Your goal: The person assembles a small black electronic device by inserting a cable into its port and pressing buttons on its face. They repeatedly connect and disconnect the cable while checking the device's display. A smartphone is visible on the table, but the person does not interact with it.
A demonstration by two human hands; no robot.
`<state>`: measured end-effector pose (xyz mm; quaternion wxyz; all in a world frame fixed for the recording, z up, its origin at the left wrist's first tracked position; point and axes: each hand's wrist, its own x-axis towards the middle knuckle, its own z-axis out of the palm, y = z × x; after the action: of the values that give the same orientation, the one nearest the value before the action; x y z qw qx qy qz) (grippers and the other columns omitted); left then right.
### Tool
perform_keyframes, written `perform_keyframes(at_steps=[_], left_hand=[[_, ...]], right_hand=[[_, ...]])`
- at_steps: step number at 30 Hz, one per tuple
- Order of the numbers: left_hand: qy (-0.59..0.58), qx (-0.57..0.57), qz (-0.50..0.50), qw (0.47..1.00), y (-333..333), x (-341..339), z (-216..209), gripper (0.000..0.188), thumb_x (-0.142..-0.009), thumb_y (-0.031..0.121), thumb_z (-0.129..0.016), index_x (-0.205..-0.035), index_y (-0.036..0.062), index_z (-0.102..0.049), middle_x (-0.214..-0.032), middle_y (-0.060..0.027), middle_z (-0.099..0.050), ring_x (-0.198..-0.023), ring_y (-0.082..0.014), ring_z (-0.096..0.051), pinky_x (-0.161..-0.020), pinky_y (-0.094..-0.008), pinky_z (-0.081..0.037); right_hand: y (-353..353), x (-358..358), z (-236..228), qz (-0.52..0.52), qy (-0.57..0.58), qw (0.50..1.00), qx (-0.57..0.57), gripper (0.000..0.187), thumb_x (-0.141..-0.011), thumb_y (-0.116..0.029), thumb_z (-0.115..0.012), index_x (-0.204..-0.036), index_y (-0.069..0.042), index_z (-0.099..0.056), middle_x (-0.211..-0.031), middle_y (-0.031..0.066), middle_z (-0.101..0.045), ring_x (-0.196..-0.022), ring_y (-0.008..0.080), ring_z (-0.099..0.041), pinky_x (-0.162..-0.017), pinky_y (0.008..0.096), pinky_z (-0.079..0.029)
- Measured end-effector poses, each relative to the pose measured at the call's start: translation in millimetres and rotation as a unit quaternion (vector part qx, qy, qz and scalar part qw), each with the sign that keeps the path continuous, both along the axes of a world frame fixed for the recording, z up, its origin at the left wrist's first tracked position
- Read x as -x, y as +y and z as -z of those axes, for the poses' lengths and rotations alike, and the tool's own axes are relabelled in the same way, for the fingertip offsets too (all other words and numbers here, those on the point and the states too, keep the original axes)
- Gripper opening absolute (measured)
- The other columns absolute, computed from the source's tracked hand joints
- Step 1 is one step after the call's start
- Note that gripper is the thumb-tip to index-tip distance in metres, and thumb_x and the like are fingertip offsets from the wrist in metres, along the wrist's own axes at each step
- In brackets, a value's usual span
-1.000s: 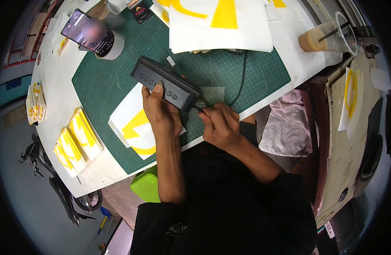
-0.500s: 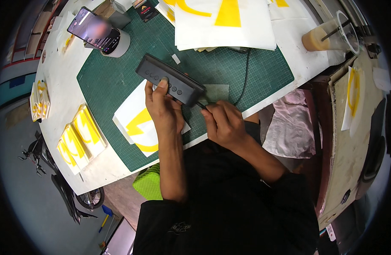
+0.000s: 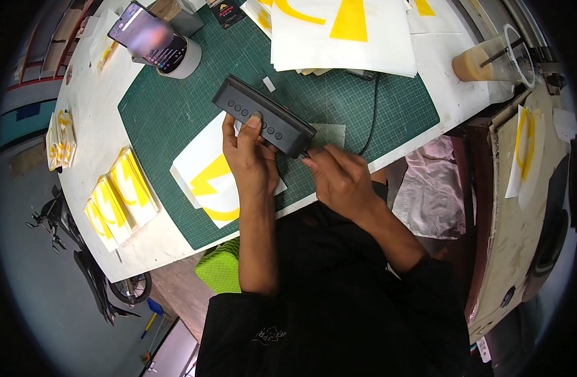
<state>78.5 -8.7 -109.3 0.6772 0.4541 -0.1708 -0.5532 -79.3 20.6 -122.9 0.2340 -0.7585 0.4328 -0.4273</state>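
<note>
My left hand (image 3: 251,164) grips a black box-shaped speaker (image 3: 273,115) with a row of round buttons along one face. Its thumb presses on that face among the buttons, and the speaker is held tilted above the green cutting mat (image 3: 169,94). At the speaker's right end my right hand (image 3: 342,182) is closed in a pinch on the dark end of a cable, mostly hidden by the fingers. A black cable (image 3: 374,110) runs from the far papers down toward this hand. Below the speaker lies a white sheet with yellow shapes (image 3: 218,182).
A phone (image 3: 145,39) leans on a white round holder (image 3: 187,63) at the far left. White sheets with yellow shapes (image 3: 301,47) are stacked at the back. Folded yellow-and-white bundles (image 3: 133,179) lie left. A plastic cup with a straw (image 3: 474,66) stands far right.
The view has shifted slightly, so the table and hands appear a little moved. My right hand sits closer against the speaker's end, and less of the cable end shows.
</note>
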Motion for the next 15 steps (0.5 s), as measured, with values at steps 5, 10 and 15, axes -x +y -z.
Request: perform_keyframes(at_steps=[5, 10, 15], left_hand=[[0.007, -0.001, 0.001, 1.000, 1.3, -4.4, 4.6, 0.055, -0.094, 0.011, -0.065, -0.139, -0.0044, -0.038, -0.110, -0.0201, -0.066, -0.095, -0.0304, -0.073, -0.077, -0.0403, -0.064], [-0.059, -0.016, 0.015, 0.998, 1.7, -0.4, 0.4, 0.036, -0.096, 0.023, -0.056, -0.123, -0.0001, -0.049, -0.113, -0.0212, -0.066, -0.108, -0.0358, -0.069, -0.097, -0.0479, -0.056], [0.013, 0.007, 0.000, 1.000, 0.8, -1.9, 4.0, 0.055, -0.094, 0.011, -0.066, -0.140, -0.0040, -0.038, -0.109, -0.0200, -0.066, -0.096, -0.0303, -0.073, -0.079, -0.0406, -0.063]], right_hand=[[-3.2, 3.4, -3.1, -0.023, -0.014, 1.000, -0.008, 0.008, -0.092, 0.000, -0.068, -0.093, 0.007, -0.065, -0.072, 0.0129, -0.060, -0.053, 0.0242, -0.062, -0.045, 0.0346, -0.047], [-1.3, 0.3, -2.4, -0.012, -0.048, 0.998, -0.036, 0.009, -0.094, -0.002, -0.068, -0.093, 0.007, -0.065, -0.072, 0.0133, -0.062, -0.052, 0.0243, -0.062, -0.045, 0.0345, -0.046], [2.0, 1.1, -1.4, -0.002, -0.021, 0.999, -0.033, 0.009, -0.093, -0.003, -0.068, -0.094, 0.006, -0.065, -0.074, 0.0133, -0.063, -0.053, 0.0253, -0.063, -0.046, 0.0353, -0.049]])
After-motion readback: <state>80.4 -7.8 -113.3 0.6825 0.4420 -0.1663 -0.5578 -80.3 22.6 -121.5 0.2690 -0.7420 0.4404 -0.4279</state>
